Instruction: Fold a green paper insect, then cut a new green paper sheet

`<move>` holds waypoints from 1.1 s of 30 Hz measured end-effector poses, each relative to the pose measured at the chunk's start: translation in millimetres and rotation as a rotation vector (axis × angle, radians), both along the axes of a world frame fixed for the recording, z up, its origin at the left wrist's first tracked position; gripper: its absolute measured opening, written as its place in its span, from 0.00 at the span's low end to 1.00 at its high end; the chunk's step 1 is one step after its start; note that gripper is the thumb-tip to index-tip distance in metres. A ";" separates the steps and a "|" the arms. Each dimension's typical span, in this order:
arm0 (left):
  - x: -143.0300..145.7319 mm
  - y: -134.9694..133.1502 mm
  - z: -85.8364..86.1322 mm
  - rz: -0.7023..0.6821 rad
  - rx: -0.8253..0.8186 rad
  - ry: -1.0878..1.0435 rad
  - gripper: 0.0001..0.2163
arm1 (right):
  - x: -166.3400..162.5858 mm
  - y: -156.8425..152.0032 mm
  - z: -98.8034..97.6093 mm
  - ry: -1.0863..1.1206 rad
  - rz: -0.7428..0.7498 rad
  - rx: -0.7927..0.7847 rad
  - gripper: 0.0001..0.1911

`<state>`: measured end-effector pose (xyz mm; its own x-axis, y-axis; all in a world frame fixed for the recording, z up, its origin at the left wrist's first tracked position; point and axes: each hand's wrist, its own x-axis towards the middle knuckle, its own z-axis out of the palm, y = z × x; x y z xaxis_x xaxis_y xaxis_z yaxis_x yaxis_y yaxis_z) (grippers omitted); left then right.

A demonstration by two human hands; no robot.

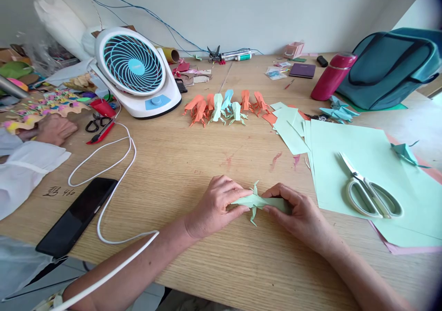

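Between my two hands, just above the table's near part, is a pale green origami figure (254, 201) with thin folded legs sticking out on both sides. My left hand (221, 205) pinches its left end between thumb and fingers. The right end is gripped by my right hand (295, 210), thumb below and fingers over the top. Farther back stands a group of finished paper figures: orange ones (199, 110), pale green ones (218, 107) and a blue one (227, 100).
Scissors (373, 196) lie on pale green sheets (334, 145) at right, near a teal origami figure (407, 153). A pink bottle (333, 76) and teal bag (386, 71) stand behind. At left are a fan (138, 71), a phone (76, 216), a white cable (133, 154) and another person's hand (57, 129).
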<state>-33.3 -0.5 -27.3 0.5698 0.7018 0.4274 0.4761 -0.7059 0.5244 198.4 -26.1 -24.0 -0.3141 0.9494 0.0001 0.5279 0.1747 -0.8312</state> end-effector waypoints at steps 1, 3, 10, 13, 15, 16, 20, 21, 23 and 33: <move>0.1 0.2 -0.6 -0.005 -0.005 -0.006 0.12 | -0.5 0.2 0.5 -0.004 -0.004 0.002 0.04; 0.6 1.0 -2.3 -0.022 -0.041 -0.045 0.12 | -1.7 0.7 1.5 -0.010 -0.009 0.001 0.03; 3.6 1.3 -4.9 -0.033 -0.175 -0.118 0.12 | -4.4 1.2 2.6 0.005 -0.011 -0.010 0.06; 4.9 0.1 -3.0 -0.019 -0.179 -0.120 0.11 | -4.3 0.8 4.1 0.003 -0.008 -0.020 0.07; 5.2 -0.4 -1.7 -0.005 -0.179 -0.115 0.12 | -3.2 0.8 5.2 0.021 -0.005 -0.030 0.08; 5.2 -0.4 -1.2 0.002 -0.177 -0.114 0.12 | -2.3 1.0 5.6 0.032 -0.003 -0.033 0.08; 4.2 0.0 -0.6 0.021 -0.169 -0.141 0.13 | 1.9 2.4 5.1 0.055 0.011 -0.030 0.10; 3.9 0.1 -0.9 0.022 -0.171 -0.147 0.13 | 2.5 2.6 4.3 0.056 0.018 -0.030 0.10; 3.5 0.0 -1.9 0.022 -0.175 -0.152 0.14 | 2.8 3.0 2.2 0.056 0.029 -0.028 0.09; 0.4 3.0 -8.5 -0.026 -0.148 -0.153 0.14 | 1.8 1.8 -2.0 -0.007 0.060 0.073 0.08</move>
<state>-33.0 2.6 -35.8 0.5253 0.7491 0.4038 0.3657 -0.6271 0.6877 200.2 -24.3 -26.0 -0.3710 0.9263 0.0664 0.5202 0.2665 -0.8114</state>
